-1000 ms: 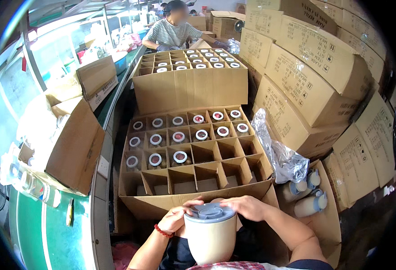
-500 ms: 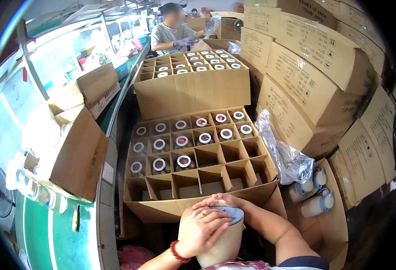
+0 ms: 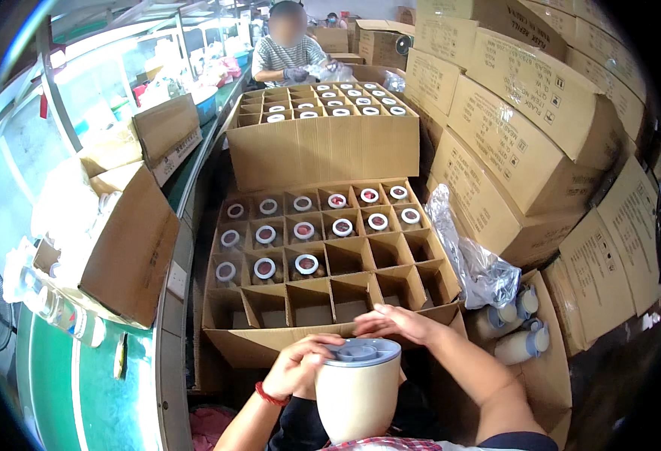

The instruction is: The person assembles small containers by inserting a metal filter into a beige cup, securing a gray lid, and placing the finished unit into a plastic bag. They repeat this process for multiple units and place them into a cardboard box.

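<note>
A large cream container [image 3: 357, 398] with a tapering body stands upright in front of me, close to my body. It has a round grey-blue lid [image 3: 364, 349] with a raised ring on top. My left hand [image 3: 304, 364] grips the lid's left rim, its fingers curled over the edge. A red beaded bracelet [image 3: 270, 394] circles that wrist. Just beyond the lid's far right side, my right hand [image 3: 398, 325] hovers open, fingers stretched out and holding nothing. Past both hands, a divided carton [image 3: 252, 340] contains several jars with white-rimmed tops [image 3: 306, 264]; its nearest row of compartments holds no jars.
Another divided carton [image 3: 323, 150] sits beyond. Stacked boxes [image 3: 488, 143] rise on the right, with crumpled clear plastic [image 3: 481, 267] and a carton of cream jugs [image 3: 522, 346] below. On the left runs a green bench [image 3: 113, 406] bearing an open box [image 3: 131, 244]. A person [image 3: 289, 52] handles plastic farther back.
My hands have come apart from over the lid. The left has shifted to its left rim, the right has lifted off toward the far right, and more of the lid shows.
</note>
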A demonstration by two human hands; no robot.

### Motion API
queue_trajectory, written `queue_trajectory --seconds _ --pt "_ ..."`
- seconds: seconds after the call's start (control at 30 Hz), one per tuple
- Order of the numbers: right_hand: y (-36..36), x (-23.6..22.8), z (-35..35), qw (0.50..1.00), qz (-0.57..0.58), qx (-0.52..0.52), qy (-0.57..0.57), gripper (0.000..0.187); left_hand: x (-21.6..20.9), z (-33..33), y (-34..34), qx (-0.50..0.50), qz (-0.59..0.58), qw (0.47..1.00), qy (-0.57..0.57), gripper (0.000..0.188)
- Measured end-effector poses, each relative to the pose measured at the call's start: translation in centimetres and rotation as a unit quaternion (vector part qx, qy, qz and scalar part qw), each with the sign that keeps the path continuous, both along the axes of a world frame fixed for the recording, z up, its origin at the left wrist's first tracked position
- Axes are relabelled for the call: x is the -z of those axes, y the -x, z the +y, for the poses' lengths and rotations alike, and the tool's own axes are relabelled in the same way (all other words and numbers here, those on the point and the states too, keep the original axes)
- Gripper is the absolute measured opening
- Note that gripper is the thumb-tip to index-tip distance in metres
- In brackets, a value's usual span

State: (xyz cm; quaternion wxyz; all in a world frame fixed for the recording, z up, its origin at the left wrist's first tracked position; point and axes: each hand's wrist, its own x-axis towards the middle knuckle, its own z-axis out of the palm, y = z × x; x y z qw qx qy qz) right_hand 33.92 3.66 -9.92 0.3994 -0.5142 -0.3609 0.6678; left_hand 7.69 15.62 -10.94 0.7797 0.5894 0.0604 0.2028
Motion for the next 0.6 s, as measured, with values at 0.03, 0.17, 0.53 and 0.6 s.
queue_trajectory --seconds 0.03,0.17,0.53,0.6 --pt "0.3 1.8 1.5 0.996 0.089 0.012 0.007 0.069 -4.2 -1.1 -1.1 -0.038 0.006 0.981 -0.191 0.024" --pt "4.8 6.1 6.2 0.93 0.33 -0.155 -0.041 0.077 -10.5 -5.9 -3.1 -0.132 0.079 0.802 -0.578 0.02" --pt "2.8 -6.1 -6.4 0.963 -0.249 -0.064 -0.084 0.081 5.5 0.9 -0.1 0.089 -0.085 0.968 0.219 0.03" --pt "2.1 -4.7 -5.8 0.984 -0.172 -0.018 -0.03 0.078 4.0 0.5 -0.2 0.054 -0.041 0.985 0.156 0.029"
